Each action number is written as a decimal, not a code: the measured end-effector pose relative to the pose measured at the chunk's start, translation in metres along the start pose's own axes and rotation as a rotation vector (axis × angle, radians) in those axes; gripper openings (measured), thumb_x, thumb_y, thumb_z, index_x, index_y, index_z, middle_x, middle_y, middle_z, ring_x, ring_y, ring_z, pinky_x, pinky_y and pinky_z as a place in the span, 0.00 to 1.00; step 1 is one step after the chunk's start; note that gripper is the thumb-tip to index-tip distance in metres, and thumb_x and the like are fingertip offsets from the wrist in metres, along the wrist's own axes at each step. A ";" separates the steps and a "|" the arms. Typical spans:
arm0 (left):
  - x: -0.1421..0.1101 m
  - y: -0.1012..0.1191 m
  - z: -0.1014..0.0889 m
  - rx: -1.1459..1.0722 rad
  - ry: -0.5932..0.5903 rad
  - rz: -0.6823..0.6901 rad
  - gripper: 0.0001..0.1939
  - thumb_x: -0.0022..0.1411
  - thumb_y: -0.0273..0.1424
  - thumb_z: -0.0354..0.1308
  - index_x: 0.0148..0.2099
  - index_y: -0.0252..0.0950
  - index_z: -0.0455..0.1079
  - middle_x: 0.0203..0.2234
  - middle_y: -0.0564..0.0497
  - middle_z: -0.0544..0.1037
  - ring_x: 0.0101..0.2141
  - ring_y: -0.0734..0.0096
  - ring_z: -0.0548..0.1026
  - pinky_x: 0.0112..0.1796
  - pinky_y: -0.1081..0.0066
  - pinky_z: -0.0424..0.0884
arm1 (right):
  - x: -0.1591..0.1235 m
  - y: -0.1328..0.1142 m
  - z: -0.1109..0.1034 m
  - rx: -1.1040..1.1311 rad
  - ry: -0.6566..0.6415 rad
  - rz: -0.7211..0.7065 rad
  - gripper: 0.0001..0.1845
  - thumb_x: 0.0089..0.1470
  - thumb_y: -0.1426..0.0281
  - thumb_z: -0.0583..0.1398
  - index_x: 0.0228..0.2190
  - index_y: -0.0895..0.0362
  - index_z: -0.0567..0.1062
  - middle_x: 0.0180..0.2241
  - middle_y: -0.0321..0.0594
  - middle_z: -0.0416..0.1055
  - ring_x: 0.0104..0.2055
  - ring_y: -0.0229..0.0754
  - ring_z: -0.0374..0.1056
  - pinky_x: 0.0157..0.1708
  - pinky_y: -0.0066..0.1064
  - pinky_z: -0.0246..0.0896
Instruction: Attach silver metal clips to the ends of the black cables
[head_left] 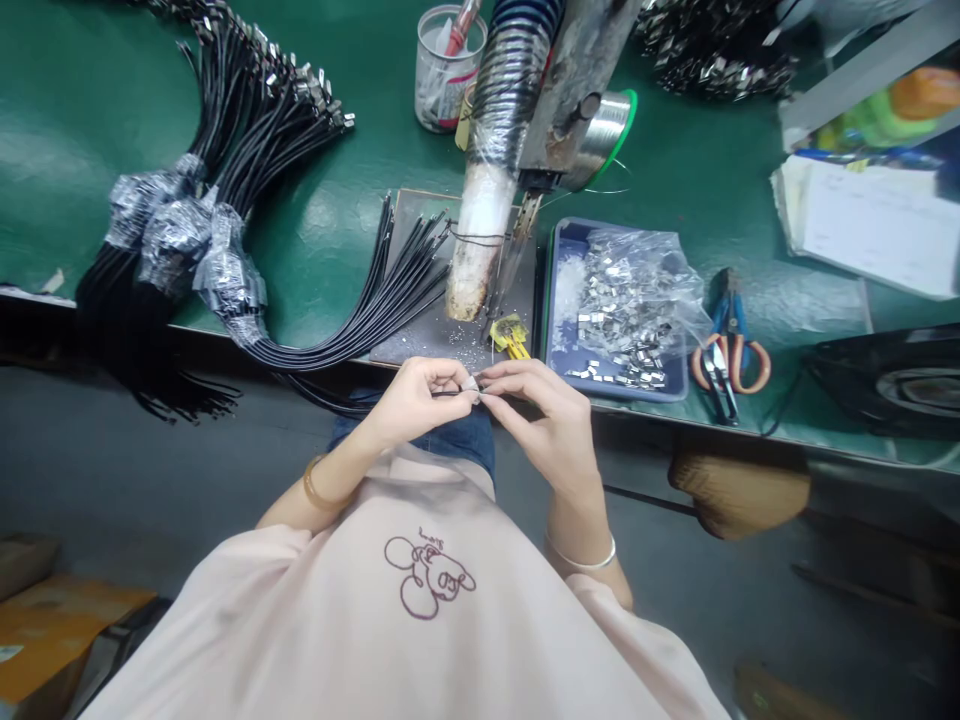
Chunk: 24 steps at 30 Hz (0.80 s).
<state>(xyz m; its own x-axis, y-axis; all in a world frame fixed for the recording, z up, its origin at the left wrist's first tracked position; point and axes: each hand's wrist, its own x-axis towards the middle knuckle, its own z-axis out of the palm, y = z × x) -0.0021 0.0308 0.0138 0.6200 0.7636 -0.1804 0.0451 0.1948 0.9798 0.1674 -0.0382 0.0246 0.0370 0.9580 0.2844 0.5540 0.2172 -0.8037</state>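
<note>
My left hand (411,402) pinches a thin black cable (448,394) near its end, just off the bench's front edge. The fingertips of my right hand (547,412) are closed on a small silvery piece (478,394) at the cable's tip; its exact shape is mostly hidden by the fingers. To the left, a bundle of black cables (330,345) lies with its ends fanned out over a dark board (420,340). Right of the board, a blue tray (550,345) holds a clear plastic bag and many loose small metal connector shells (645,362).
A foil-wrapped fume hose (501,130) comes down above my hands, beside a solder spool (604,140). A yellow-handled tool (510,337) sits below it. Pliers (731,320) lie right of the tray. Wrapped cable bundles (176,235), a tub (439,85) and papers (877,215) stand farther out.
</note>
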 end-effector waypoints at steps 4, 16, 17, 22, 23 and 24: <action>0.001 0.001 0.004 -0.053 0.031 0.001 0.08 0.51 0.31 0.62 0.25 0.33 0.67 0.15 0.60 0.60 0.19 0.83 0.55 0.22 0.78 0.51 | -0.003 0.001 0.007 -0.039 0.043 -0.027 0.04 0.59 0.72 0.62 0.32 0.53 0.75 0.41 0.41 0.79 0.42 0.42 0.77 0.43 0.36 0.76; 0.005 0.009 0.005 -0.187 0.105 0.026 0.14 0.49 0.36 0.68 0.23 0.33 0.69 0.15 0.59 0.63 0.19 0.82 0.57 0.23 0.76 0.56 | -0.006 -0.004 0.020 -0.153 0.355 -0.209 0.07 0.57 0.73 0.65 0.35 0.48 0.79 0.36 0.36 0.82 0.37 0.43 0.79 0.41 0.39 0.78; 0.005 0.010 0.004 -0.193 0.110 0.027 0.15 0.48 0.37 0.69 0.23 0.33 0.69 0.15 0.59 0.62 0.19 0.82 0.57 0.23 0.76 0.57 | -0.006 -0.004 0.021 -0.130 0.342 -0.199 0.06 0.57 0.73 0.65 0.34 0.48 0.79 0.35 0.36 0.82 0.37 0.43 0.79 0.39 0.38 0.78; 0.005 0.009 0.003 -0.253 0.120 0.000 0.18 0.49 0.41 0.70 0.26 0.34 0.67 0.15 0.60 0.62 0.18 0.83 0.55 0.22 0.77 0.54 | -0.004 0.001 0.025 0.105 0.446 0.025 0.04 0.60 0.72 0.63 0.34 0.51 0.78 0.34 0.37 0.79 0.36 0.40 0.78 0.35 0.33 0.76; 0.005 0.009 0.003 -0.263 0.114 -0.008 0.19 0.49 0.41 0.71 0.26 0.34 0.67 0.15 0.60 0.62 0.18 0.84 0.55 0.22 0.77 0.54 | -0.004 0.003 0.025 0.114 0.451 0.053 0.04 0.60 0.71 0.63 0.33 0.51 0.78 0.34 0.37 0.79 0.37 0.40 0.78 0.35 0.32 0.76; 0.005 0.008 0.003 -0.269 0.106 -0.015 0.19 0.49 0.42 0.71 0.26 0.34 0.67 0.15 0.60 0.62 0.18 0.84 0.54 0.22 0.77 0.53 | -0.003 0.003 0.025 0.103 0.441 0.061 0.04 0.59 0.71 0.63 0.33 0.51 0.78 0.35 0.37 0.79 0.38 0.40 0.78 0.36 0.33 0.76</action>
<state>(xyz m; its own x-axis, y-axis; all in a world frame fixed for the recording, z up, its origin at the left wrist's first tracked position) 0.0036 0.0344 0.0212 0.5346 0.8169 -0.2166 -0.1649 0.3521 0.9213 0.1484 -0.0355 0.0080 0.4303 0.8029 0.4125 0.4554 0.2014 -0.8672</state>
